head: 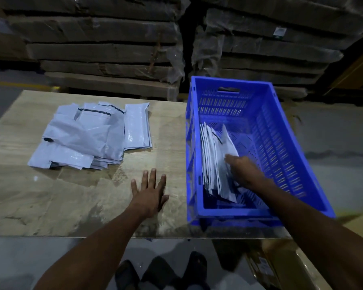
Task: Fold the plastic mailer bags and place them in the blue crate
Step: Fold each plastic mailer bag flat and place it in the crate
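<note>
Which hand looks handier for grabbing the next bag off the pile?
Probably the left hand: it lies flat and free on the table near the unfolded pile. The right hand is inside the blue crate against the folded bags.

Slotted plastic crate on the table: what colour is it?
Blue slotted plastic crate; head view.

one blue crate [298, 130], two hands [149, 193]

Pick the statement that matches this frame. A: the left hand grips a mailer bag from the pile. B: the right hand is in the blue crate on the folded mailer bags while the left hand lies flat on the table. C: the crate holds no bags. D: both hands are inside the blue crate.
B: the right hand reaches into the blue crate onto the folded mailer bags, and the left hand lies spread on the table.
</note>
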Demonstrator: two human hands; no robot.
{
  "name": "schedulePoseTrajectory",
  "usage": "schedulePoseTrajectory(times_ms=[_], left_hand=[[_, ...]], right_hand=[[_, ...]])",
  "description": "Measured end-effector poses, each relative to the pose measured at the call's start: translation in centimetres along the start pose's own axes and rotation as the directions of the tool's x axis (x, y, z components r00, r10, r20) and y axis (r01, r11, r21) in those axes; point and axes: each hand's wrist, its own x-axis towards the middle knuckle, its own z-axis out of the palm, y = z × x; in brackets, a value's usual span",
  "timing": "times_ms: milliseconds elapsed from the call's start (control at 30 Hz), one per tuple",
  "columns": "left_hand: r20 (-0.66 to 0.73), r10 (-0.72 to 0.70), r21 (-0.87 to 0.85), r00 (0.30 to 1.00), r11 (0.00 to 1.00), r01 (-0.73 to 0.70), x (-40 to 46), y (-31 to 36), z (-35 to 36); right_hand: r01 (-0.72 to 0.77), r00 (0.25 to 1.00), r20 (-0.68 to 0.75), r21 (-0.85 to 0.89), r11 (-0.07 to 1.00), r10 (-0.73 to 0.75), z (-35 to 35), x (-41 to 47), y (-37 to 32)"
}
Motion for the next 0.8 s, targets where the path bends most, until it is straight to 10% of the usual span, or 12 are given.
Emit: schedulePoseTrajectory(times_ms=[400, 800], left_hand=[[0.041, -0.022, -0.029, 0.999, 0.999, 0.024, -0.1, 0.3, -0.5], [0.022, -0.006, -0.034, 1.0, 0.999, 0.007, -0.1, 0.1, -0.3]], right_hand=[[0.072, 0.995, -0.092, 0.276, 0.958, -0.048, -0.5, -0.4, -1.9], [-0.095, 0.995, 0.05, 0.087, 0.992, 0.091, 0.9, 1.1, -3.8]])
